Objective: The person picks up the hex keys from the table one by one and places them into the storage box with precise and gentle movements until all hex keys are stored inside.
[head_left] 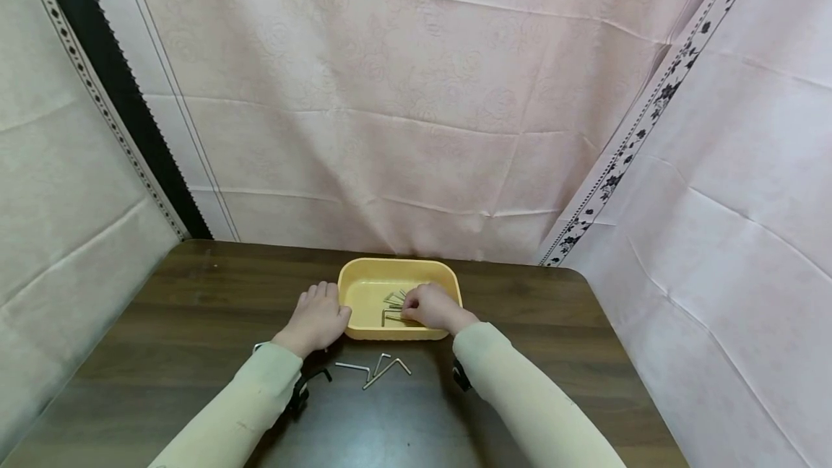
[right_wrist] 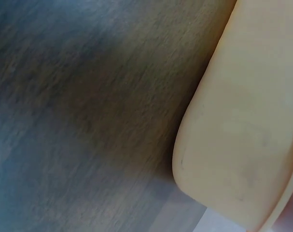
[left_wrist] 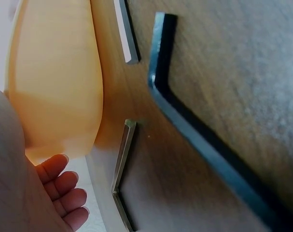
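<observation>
The shallow yellow plastic tray (head_left: pixel 364 276) stands at the centre of the dark wood-grain worktop (head_left: pixel 552 338). The right hand (head_left: pixel 432 307) is inside it, fingers curled over the heap of small metal L-shaped hex keys (head_left: pixel 392 302); whether it already pinches one I cannot tell. The left hand (head_left: pixel 317 318) rests w/ relaxed fingers against the tray's left wall and holds nothing. Three more loose silver hex keys (head_left: pixel 375 368) lie on the worktop just in front of the tray. Judged step: sorting keys at the tray. Next move needs probably a fine pinch on one thin key, w/o dragging its neighbours.
</observation>
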